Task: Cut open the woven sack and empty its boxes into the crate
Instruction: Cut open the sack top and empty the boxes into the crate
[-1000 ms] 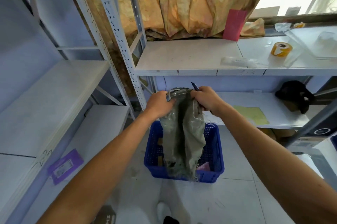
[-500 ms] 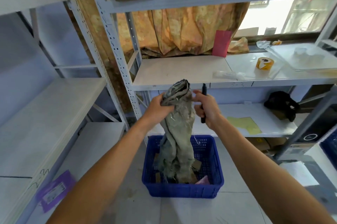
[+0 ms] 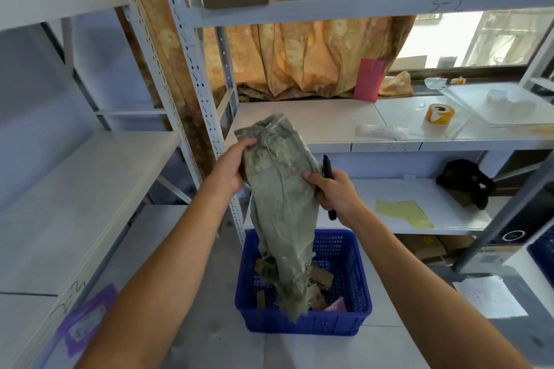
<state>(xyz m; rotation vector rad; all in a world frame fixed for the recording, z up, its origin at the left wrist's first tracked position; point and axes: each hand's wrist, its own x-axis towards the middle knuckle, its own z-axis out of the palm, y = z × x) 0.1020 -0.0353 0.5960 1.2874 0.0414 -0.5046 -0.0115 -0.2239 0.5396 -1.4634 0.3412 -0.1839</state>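
Note:
A grey-green woven sack (image 3: 281, 203) hangs upside down over a blue plastic crate (image 3: 302, 323) on the floor, its frayed open end reaching into the crate. My left hand (image 3: 230, 167) grips the sack's upper left side near the tied end. My right hand (image 3: 332, 191) presses against the sack's right side while holding a black cutter (image 3: 328, 176) upright. Several brown cardboard boxes (image 3: 322, 275) and a pink packet (image 3: 337, 305) lie in the crate, partly hidden by the sack.
White metal shelving (image 3: 180, 47) stands left and behind the crate. A tape roll (image 3: 439, 113), clear plastic and a pink card (image 3: 368, 84) lie on the middle shelf, a black object (image 3: 464, 181) on the lower one. Paper (image 3: 491, 296) lies at right.
Both hands have lifted the sack higher over the crate, so it hangs longer. More cardboard boxes show in the crate. The camera has tilted upward.

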